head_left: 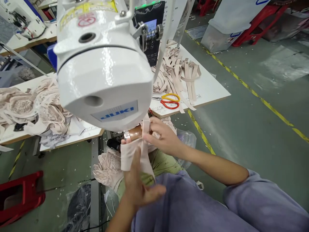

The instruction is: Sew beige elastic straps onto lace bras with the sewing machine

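A pale pink fabric piece (132, 156) hangs below the head of a white sewing machine (106, 80), close to its brown cylinder-shaped arm (135, 132). My right hand (164, 137) pinches a narrow strap (145, 125) of the same colour beside that arm. Lower down, my left hand (138, 187) lies against the fabric with its thumb spread to the right; some of its fingers are behind the cloth, and the hand is a little blurred. Lace fabric (109, 169) rests on my lap at the left.
On the right tabletop (212, 90) lie scissors (170, 100) and a heap of beige straps (171, 71). Lace pieces (48, 106) cover the left tabletop (58, 145). A red stool (23, 195) stands at lower left; plastic bins (219, 35) are at upper right.
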`<state>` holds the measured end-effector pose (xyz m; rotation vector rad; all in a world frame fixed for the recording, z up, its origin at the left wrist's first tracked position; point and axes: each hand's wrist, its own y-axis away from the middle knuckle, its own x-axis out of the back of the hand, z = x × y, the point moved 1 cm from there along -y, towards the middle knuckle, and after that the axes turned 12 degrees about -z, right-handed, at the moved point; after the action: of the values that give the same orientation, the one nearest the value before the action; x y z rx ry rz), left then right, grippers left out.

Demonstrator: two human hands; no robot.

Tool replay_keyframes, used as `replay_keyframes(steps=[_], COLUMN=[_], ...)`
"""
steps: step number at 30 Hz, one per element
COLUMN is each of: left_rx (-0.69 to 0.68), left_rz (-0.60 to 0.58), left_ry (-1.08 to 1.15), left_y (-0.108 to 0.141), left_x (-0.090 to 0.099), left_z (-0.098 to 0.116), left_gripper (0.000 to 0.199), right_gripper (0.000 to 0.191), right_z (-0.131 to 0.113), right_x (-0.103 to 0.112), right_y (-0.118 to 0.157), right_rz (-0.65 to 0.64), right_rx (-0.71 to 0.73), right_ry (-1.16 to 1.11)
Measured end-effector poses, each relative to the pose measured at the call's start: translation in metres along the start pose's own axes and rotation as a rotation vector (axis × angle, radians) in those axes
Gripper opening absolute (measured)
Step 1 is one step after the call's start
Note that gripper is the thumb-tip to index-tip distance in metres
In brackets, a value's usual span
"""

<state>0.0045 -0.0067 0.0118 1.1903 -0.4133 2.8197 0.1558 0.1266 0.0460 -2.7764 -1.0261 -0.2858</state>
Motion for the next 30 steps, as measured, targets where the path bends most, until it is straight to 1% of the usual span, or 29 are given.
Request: replay_keyframes(steps=[1,2,3,5,7,8,9,12,14,16,20,30], left_rx=[-0.037,-0.052,-0.049,-0.028,-0.013,0.003,0.031,0.122,0.145,0.154,0.180,0.202], left_rz=[-0.017,-0.050,-0.084,-0.121,-0.142,-0.154,-0.171,-0.231,-0.251,-0.251,-0.266,-0.313], left_ry=[-0.097,-0.178,-0.243,-0.356,-0.416,-0.434,-0.447,-0.454,-0.449,-0.441,-0.419,-0.424], left_y=[-0.010,-0.020,-0.028,-0.039,-0.042,-0.041,-0.041,-0.040,-0.042,-0.046,-0.053,-0.056], left_x=[0.005,0.008,0.011,0.012,0.012,0.012,0.012,0.015,0.018,0.021,0.025,0.028], left_z=[-0.002,-0.003,-0.005,-0.007,-0.010,-0.012,-0.014,-0.019,-0.020,-0.020,-0.018,-0.016], left_gripper=[0.103,0.098,0.093,0.088,0.085,0.083,0.082,0.078,0.076,0.074,0.072,0.071], right_gripper=[0.015,0.012,0.008,0.012,0.015,0.015,0.014,0.015,0.013,0.010,0.005,0.003], right_z=[0.006,0.012,0.019,0.030,0.037,0.038,0.039,0.039,0.040,0.041,0.043,0.048], right_x=[0.001,0.002,0.001,0.000,0.000,0.001,0.002,0.009,0.012,0.014,0.015,0.017], right_y=[-0.009,-0.017,-0.024,-0.033,-0.039,-0.041,-0.044,-0.054,-0.062,-0.069,-0.077,-0.079], right_rz=[0.063,0.109,0.127,0.103,0.070,0.060,0.063,0.095,0.111,0.110,0.088,0.089], right_rx=[0.028,0.025,0.002,-0.063,-0.101,-0.099,-0.084,0.002,0.061,0.119,0.185,0.212], right_ry=[0.094,0.120,0.081,-0.110,-0.281,-0.308,-0.288,-0.066,0.050,0.115,0.186,0.222])
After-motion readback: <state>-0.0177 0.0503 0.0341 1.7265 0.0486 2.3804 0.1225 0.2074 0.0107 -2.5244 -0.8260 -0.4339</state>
